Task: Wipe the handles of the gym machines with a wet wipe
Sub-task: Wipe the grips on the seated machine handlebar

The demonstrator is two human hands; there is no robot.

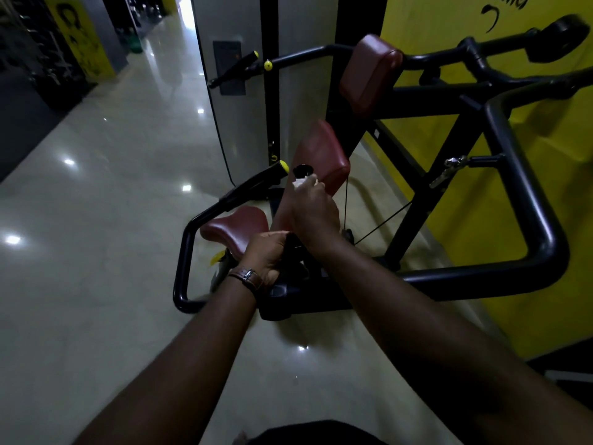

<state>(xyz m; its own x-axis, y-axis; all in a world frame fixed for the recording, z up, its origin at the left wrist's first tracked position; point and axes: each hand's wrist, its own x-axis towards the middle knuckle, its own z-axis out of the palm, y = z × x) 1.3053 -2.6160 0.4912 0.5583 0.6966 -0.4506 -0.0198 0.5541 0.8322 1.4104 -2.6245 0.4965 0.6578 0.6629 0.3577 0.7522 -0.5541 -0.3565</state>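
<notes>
**Both hands on the machine handle, wipe at its far end**

Obs. 1 – Nearest the camera: two bare forearms reach forward over a glossy pale floor [106, 200]. A dark garment edge shows at the bottom of the view.

Obs. 2 – Left hand [266, 255]: brown strap watch [247, 277] on the wrist. Fingers are curled round the lower part of a black handle [293, 248] of the gym machine [449, 175]; the grip looks closed, with the thumb side uppermost. What lies under the palm is hidden.

Obs. 3 – Right hand [313, 210]: crosses above and just beyond the left one. Fingers are bunched round a white wet wipe [303, 182], which is pressed against the upper part of the same handle. Only a small crumpled piece of the wipe shows past the fingertips. The handle's round black end cap [303, 170] sticks out just beyond the wipe.

Obs. 4 – Beside the hands, to the left: a red seat pad [234, 224] and a black lever with a yellow tip [283, 165].

Obs. 5 – Beyond the hands: a red pad [324, 155], and higher up a second red pad [369, 72] on the black tube frame. A thin cable [346, 200] runs down just right of the hand.

Obs. 6 – Farthest: yellow wall [529, 220] on the right, grey shroud panel [231, 59] in the centre, dim racks at far left.
</notes>
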